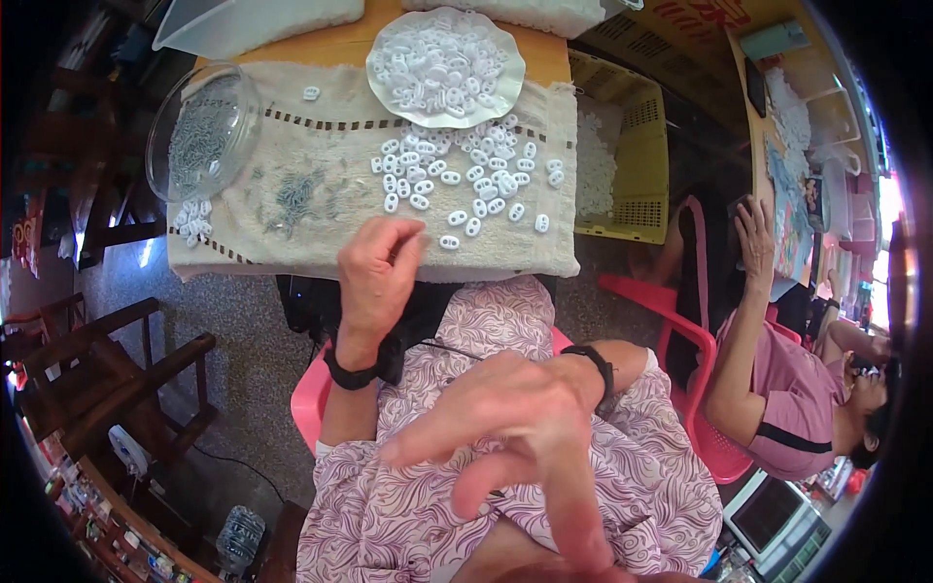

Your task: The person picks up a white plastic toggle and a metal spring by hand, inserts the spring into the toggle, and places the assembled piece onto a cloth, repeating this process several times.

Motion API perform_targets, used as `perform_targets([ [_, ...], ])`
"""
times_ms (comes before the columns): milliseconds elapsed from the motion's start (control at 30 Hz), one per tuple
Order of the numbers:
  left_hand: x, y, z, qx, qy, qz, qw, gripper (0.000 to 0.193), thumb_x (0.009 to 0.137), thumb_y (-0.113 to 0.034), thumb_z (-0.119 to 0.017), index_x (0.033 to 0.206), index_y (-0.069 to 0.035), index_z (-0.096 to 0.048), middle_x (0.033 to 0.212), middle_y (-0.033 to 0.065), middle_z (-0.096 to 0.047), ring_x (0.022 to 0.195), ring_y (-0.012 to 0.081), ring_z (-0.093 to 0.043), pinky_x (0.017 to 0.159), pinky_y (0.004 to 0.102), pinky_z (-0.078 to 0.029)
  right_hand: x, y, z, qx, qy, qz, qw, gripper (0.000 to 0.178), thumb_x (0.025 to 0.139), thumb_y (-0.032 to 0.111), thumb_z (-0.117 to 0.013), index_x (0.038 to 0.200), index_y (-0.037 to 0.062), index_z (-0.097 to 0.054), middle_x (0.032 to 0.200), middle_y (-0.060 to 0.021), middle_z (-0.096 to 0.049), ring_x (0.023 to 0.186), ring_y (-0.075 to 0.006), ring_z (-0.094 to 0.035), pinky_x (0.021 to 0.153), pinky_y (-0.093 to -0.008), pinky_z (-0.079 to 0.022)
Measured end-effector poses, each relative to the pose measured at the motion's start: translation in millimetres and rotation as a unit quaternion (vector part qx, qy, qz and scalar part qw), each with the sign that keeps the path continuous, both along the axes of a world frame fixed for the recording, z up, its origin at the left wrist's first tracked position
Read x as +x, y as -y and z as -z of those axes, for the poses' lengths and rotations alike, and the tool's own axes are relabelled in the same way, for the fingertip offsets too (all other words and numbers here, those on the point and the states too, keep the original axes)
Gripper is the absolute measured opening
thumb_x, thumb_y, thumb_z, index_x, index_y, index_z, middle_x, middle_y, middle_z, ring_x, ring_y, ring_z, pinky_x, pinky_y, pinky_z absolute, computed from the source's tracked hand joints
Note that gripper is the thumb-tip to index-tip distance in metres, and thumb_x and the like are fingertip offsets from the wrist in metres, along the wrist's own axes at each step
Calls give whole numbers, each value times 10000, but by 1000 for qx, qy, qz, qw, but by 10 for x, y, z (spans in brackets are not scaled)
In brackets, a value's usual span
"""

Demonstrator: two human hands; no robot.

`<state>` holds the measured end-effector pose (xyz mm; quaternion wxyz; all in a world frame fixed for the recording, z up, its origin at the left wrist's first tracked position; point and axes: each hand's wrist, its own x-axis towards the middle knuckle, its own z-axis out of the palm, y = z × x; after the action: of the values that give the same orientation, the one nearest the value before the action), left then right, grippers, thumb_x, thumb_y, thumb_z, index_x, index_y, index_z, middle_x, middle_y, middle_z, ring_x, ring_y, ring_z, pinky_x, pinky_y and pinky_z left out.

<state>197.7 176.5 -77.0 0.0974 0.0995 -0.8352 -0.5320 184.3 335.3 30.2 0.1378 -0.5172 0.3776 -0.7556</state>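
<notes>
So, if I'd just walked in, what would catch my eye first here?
Probably the right hand, looming large at lower centre, fingers apart, in front of the patterned clothing. Next, the pale scalloped plate at top centre, heaped with small white pieces, more lying loose below it. The left hand is at the near edge of the cloth.

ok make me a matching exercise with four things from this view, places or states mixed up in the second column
Column 1
1. clear bowl
2. scalloped plate
3. right hand
4. yellow crate

Column 2
A. open, in front of the patterned cloth
B. beyond the right edge of the towel
C. at the towel's left end, holding small grey pieces
D. at the towel's far side, heaped with white pieces

Pairs: 1-C, 2-D, 3-A, 4-B
</notes>
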Motion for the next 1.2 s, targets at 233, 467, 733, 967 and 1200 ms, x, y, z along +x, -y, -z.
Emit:
perform_targets([
  [233, 27, -249, 162, -131, -30, 50, 990, 187, 753, -75, -707, 927, -61, -642, 798, 96, -551, 726, 282, -588, 607, 382, -469, -157, -300, 278, 260, -72, 187, 944, 459, 821, 111, -717, 1227, -19, -547, 897, -128, -671, 596, -158, -638, 552, -259, -510],
  [467, 76, -225, 191, -138, -43, 35, 989, 177, 747, -48, -704, 896, -46, -609, 807, 101, -543, 708, 275, -597, 593, 370, -477, -377, -284, 763, 426, 106, 257, 861, 215, 850, 3, -641, 1063, -20, -626, 762, -78, -615, 586, -110, -610, 518, -251, -475],
  [733, 100, -148, 250, -68, -59, -13, 996, 146, 790, -21, -686, 910, -9, -603, 796, 110, -574, 616, 211, -611, 553, 311, -479, -648, -83, 1067, 447, 43, 333, 829, 118, 827, 9, -642, 942, -10, -664, 755, -101, -608, 606, -172, -614, 535, -294, -465],
  [967, 108, -93, 262, -59, -66, -10, 996, 139, 798, -22, -678, 926, -3, -627, 769, 110, -575, 606, 200, -607, 552, 304, -474, -821, 147, 1087, 468, -104, 401, 781, 99, 831, 79, -632, 916, 54, -675, 798, -132, -589, 712, -312, -609, 618, -386, -478],
  [1200, 104, -82, 243, -27, -60, -6, 998, 136, 781, -35, -673, 904, -19, -618, 805, 150, -581, 706, 335, -594, 611, 397, -466, -971, 308, 1150, 517, -168, 425, 724, 137, 853, 161, -611, 961, 106, -675, 847, -135, -588, 728, -337, -619, 617, -424, -489],
])
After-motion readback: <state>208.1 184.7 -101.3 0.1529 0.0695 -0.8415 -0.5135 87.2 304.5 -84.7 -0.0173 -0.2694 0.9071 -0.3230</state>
